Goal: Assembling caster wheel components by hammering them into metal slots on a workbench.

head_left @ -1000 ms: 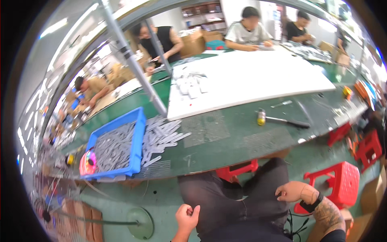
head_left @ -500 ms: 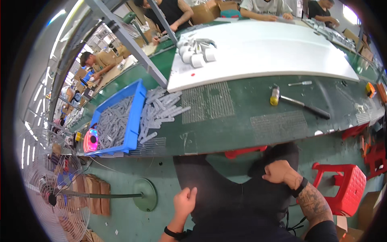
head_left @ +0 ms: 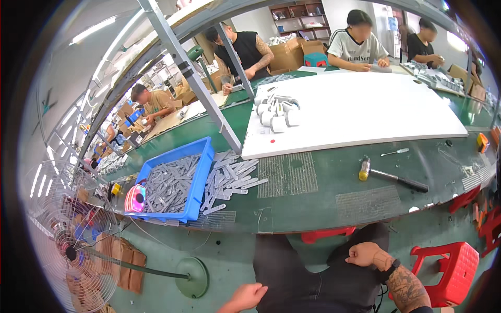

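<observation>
My right hand [head_left: 364, 254] rests on my right thigh, curled into a fist with nothing visible in it. Beside my left thigh, low in the picture, is my left hand [head_left: 249, 296], its fingers curled in and apparently holding nothing. Both hands are off the green workbench [head_left: 292, 214]. On the bench, a blue plastic bin [head_left: 202, 180] holds many flat grey strips [head_left: 172, 182]. More grey strips [head_left: 229, 177] lie loose against its right side. A hammer [head_left: 399, 180] with a yellow-tipped head and a small screwdriver [head_left: 395, 152] lie at the right.
A large white board [head_left: 376, 109] covers the far bench, with white cylindrical parts [head_left: 278, 124] at its left end. Grey metal posts [head_left: 201, 88] rise from the bench. A red stool [head_left: 459, 271] stands right, a fan [head_left: 70, 253] left. Several people sit beyond.
My view has tilted up, so the bench appears lower and more of the people shows. My left hand has turned, its thumb side now toward the right. The right hand stays on the thigh.
</observation>
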The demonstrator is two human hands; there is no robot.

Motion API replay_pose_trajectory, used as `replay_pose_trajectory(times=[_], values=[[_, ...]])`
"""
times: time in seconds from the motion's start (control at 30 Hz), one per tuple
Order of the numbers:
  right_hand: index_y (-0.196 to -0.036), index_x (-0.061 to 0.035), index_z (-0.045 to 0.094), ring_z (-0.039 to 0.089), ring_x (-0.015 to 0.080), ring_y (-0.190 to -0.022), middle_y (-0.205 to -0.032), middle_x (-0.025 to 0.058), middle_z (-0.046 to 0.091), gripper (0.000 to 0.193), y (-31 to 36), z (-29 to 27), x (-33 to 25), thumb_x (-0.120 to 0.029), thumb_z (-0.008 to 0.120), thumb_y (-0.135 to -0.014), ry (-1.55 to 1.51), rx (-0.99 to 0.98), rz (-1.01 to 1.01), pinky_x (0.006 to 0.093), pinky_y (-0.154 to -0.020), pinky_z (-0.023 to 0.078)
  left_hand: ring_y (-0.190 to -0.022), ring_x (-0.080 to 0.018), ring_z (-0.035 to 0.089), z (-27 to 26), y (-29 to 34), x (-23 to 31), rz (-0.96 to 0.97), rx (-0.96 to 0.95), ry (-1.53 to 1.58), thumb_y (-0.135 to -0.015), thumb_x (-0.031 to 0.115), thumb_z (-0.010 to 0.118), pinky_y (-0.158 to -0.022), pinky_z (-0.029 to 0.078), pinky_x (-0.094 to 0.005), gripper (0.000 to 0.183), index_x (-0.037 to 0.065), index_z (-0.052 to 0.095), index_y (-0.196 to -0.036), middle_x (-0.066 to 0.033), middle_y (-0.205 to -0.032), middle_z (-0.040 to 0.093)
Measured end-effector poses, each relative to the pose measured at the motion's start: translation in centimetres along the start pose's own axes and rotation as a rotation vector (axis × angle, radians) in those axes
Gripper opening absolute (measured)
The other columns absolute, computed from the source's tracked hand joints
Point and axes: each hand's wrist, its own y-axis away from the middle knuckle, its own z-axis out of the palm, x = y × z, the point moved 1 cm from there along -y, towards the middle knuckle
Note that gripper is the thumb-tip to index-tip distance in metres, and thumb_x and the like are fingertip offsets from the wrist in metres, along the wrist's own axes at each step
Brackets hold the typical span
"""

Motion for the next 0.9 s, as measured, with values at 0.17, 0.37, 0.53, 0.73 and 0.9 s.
replay_pose_trajectory(times=[0.17,0.37,0.53,0.73,0.9], values=[[-0.094,-0.0115,0.079,0.076,0.0275,-0.086,-0.086,0.0078,0.078,0.044,-0.1,0.1,1.7,-0.055,0.078,-0.094,-0.202,0.035,0.023,0.0393,-0.078,0.058,-0.065,-0.0259,0.058,1.5,-1.3,-2.7,0.121,0.038,0.146,-0.108,0.034,0.067,-0.063,0.048,-0.0416,0.042,0.002,0.063,-0.081,-0.0125,-0.072,0.06],[-0.095,-0.0083,0.078,0.074,0.0224,-0.079,-0.084,0.0076,0.077,0.038,-0.9,0.1,2.6,-0.047,0.079,-0.096,-0.274,0.073,-0.009,0.0378,-0.074,0.056,-0.064,-0.01,0.056,2.8,-12.1,-18.0,-0.24,0.543,0.86,-0.111,0.047,0.062,-0.055,0.039,-0.0282,0.041,0.013,0.072,-0.092,0.0015,-0.077,0.067],[-0.091,-0.0042,0.075,0.059,0.01,-0.068,-0.074,0.0017,0.069,0.027,1.6,0.0,6.2,-0.03,0.083,-0.097,-0.536,0.186,0.151,0.0314,-0.064,0.049,-0.083,-0.0177,0.065,4.8,-22.1,-19.6,-0.591,0.306,1.055,-0.111,0.044,0.06,-0.067,0.05,-0.0339,0.039,0.011,0.068,-0.131,-0.0072,-0.109,0.073],[-0.088,-0.0036,0.073,0.058,0.0076,-0.067,-0.075,-0.0009,0.068,0.022,4.6,0.3,10.3,-0.021,0.083,-0.096,-0.726,0.567,0.29,0.0294,-0.061,0.046,-0.104,-0.025,0.07,5.4,-26.1,-19.1,-0.32,0.279,1.024,-0.11,0.036,0.061,-0.089,0.057,-0.0399,0.045,0.004,0.068,-0.141,-0.0098,-0.118,0.075],[-0.101,-0.0161,0.065,0.05,0.0164,-0.05,-0.064,-0.0034,0.049,0.013,3.3,6.0,19.9,-0.027,0.063,-0.108,-1.482,0.725,0.327,0.0346,-0.044,0.036,-0.097,-0.0209,0.069,2.6,-20.7,-20.3,-0.233,0.246,0.858,-0.108,0.024,0.063,-0.083,0.057,-0.0375,0.035,0.004,0.073,-0.134,-0.0064,-0.11,0.076]])
